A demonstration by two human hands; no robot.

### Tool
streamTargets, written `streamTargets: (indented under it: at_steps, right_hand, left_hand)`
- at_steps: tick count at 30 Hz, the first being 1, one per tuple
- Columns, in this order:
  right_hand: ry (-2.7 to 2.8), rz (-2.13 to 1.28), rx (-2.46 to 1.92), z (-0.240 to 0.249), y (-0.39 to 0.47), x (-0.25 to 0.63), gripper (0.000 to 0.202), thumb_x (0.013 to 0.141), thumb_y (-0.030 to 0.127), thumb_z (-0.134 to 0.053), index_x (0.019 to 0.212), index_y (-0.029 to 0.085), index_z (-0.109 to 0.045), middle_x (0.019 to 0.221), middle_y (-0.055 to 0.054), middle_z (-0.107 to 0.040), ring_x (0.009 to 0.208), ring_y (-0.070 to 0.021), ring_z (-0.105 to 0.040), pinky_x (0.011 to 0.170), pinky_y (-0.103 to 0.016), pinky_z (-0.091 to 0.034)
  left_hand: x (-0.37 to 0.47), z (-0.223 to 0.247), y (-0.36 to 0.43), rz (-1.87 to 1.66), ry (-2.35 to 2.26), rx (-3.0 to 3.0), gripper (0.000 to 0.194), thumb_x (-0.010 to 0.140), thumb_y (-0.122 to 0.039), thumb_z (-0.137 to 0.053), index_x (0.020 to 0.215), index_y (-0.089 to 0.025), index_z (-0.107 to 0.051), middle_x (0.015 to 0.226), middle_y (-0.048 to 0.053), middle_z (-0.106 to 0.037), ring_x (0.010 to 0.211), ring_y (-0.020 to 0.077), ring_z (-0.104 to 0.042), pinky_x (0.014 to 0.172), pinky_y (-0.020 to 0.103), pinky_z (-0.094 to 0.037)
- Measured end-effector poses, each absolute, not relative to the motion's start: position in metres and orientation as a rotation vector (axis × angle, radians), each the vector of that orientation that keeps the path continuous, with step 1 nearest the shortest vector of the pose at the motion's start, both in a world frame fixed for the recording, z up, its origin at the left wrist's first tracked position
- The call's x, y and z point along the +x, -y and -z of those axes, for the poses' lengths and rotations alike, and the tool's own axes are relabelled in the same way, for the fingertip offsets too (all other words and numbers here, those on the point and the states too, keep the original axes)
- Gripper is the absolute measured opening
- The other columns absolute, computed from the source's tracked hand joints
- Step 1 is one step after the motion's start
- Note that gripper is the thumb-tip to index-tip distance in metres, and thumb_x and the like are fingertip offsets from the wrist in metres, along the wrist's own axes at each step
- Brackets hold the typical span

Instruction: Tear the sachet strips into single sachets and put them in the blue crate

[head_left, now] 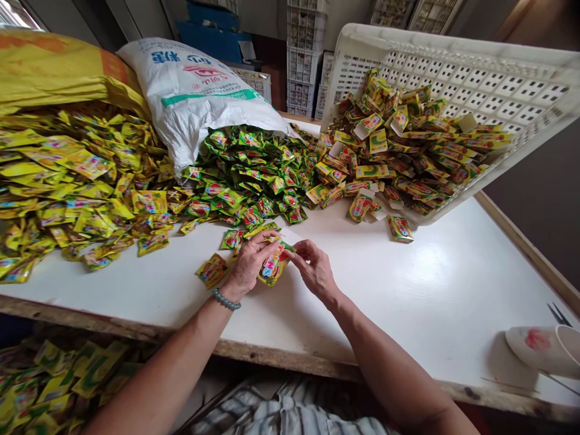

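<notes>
A small yellow printed carton (272, 266) with pink and blue letters is held above the white table, a white flap raised at its top end. My left hand (248, 264), with a beaded bracelet at the wrist, is closed on its left side. At its upper right edge, the thumb and fingers of my right hand (313, 267) pinch together; a bit of green shows there, though I cannot tell if it is a packet. Close to my left hand lie a yellow packet (212, 270) and a green packet (232, 238).
Green packets (254, 175) spill from a white sack (199, 90); yellow packets (86, 175) heap beside a yellow bag (58, 66). A tilted white crate (480, 78) holds printed cartons (408, 145). At right lie a cup (539, 347) and dark tweezers-like points (558, 314).
</notes>
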State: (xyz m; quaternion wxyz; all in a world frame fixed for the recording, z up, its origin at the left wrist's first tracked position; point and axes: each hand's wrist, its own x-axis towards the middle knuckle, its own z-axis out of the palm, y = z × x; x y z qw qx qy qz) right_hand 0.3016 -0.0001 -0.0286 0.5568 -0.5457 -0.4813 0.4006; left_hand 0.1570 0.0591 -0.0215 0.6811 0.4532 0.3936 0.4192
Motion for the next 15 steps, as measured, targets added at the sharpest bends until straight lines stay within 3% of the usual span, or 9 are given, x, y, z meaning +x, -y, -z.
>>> streamTargets:
  at_steps: [3,7,12,15]
  right_hand:
    - [1.021,-1.117,-1.251,0.029,-0.003,0.307,0.035,0.07,0.048,-0.076,0.074,0.019,-0.058,0.066,0.003,-0.057,0.061,-0.012,-0.053,0.061,-0.026,-0.045]
    - [0.896,-1.274,-1.183,0.03,-0.005,0.313,0.05,0.061,0.043,-0.083,0.102,0.019,-0.064,0.071,0.002,-0.064,0.07,-0.016,-0.061,0.07,-0.029,-0.05]
    - [1.206,-0.922,-1.348,0.027,-0.001,0.312,0.026,0.075,0.044,-0.074,0.09,0.023,-0.076,0.091,-0.005,-0.075,0.082,-0.0205,-0.065,0.08,-0.034,-0.05]
    - [1.244,-0.896,-1.361,0.022,0.003,0.311,0.026,0.082,0.047,-0.067,0.083,0.023,-0.078,0.093,-0.006,-0.076,0.088,-0.0214,-0.067,0.083,-0.033,-0.05]
  left_hand:
    - [0.157,0.024,-0.059,-0.922,-0.887,1.045,0.041,0.065,-0.041,-0.082,0.093,-0.019,-0.064,0.064,-0.002,-0.069,0.057,0.0155,-0.065,0.056,0.025,-0.051]
    - [0.16,0.023,-0.057,-0.871,-0.884,1.076,0.043,0.064,-0.041,-0.083,0.094,-0.019,-0.062,0.066,-0.001,-0.07,0.057,0.0171,-0.066,0.056,0.027,-0.051]
    - [0.159,0.021,-0.056,-0.942,-0.897,1.038,0.049,0.061,-0.035,-0.084,0.095,-0.022,-0.051,0.066,-0.003,-0.07,0.056,0.0159,-0.065,0.058,0.027,-0.05]
    - [0.157,0.022,-0.057,-0.956,-0.92,1.047,0.048,0.059,-0.034,-0.085,0.092,-0.02,-0.054,0.067,-0.002,-0.071,0.056,0.0144,-0.065,0.059,0.025,-0.049]
